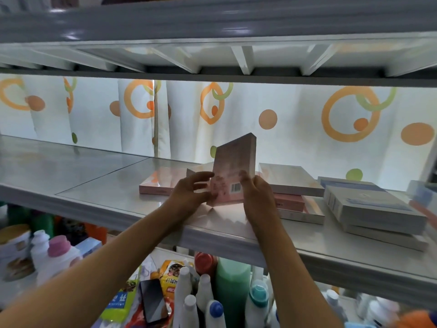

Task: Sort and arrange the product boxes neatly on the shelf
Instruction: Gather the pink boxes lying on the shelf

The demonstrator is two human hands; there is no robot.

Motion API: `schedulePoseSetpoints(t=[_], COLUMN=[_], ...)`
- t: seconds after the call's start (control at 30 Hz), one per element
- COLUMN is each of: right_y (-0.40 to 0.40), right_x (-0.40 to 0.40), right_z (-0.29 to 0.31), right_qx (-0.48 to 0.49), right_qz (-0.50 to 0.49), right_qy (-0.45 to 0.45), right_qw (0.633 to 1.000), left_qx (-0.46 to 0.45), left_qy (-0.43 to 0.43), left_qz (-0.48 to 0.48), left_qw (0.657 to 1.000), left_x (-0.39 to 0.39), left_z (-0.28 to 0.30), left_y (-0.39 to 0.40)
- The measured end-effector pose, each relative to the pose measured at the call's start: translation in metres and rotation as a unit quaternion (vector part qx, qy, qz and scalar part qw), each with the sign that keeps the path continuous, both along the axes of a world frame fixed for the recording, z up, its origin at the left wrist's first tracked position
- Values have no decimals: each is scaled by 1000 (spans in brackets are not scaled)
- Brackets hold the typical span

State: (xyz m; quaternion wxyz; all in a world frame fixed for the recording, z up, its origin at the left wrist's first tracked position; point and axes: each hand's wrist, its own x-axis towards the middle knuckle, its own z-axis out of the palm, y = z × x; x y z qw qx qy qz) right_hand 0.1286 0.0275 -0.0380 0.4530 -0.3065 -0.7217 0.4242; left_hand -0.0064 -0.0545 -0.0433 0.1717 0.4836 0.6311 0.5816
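Where fingers cover its lower edge, upright pink box (234, 166) pinched between left hand (189, 192) and right hand (256, 197), print blurred.

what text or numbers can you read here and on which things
Pink box held upright: a barcode and small print, too blurred to read.
Snack bag below the shelf: printed characters, too blurred to read.
Green-blue pack: large characters, not legible.
Grey boxes: no readable print.

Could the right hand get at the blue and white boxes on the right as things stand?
Probably not yet: the right hand holds the upright pink box. Otherwise the way to the blue and white boxes looks open.
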Motion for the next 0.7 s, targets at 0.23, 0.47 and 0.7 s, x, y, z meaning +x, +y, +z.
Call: schedulePoseSetpoints(t=[0.23,0.47,0.7], right_y=[-2,5,5], right_x=[2,1,1], right_z=[-2,-3,-7], right_qx=[-2,93,117], right_qz=[5,-80,-101], right_qy=[29,10,-4], right_qw=[1000,992,988], left_qx=[-17,35,43], left_qy=[-143,-92,-93], left_qz=[-45,-13,-6], left_qw=[989,995,995], left_x=[-7,0,0], left_z=[-3,-4,-5], left_y=[-2,-3,-5])
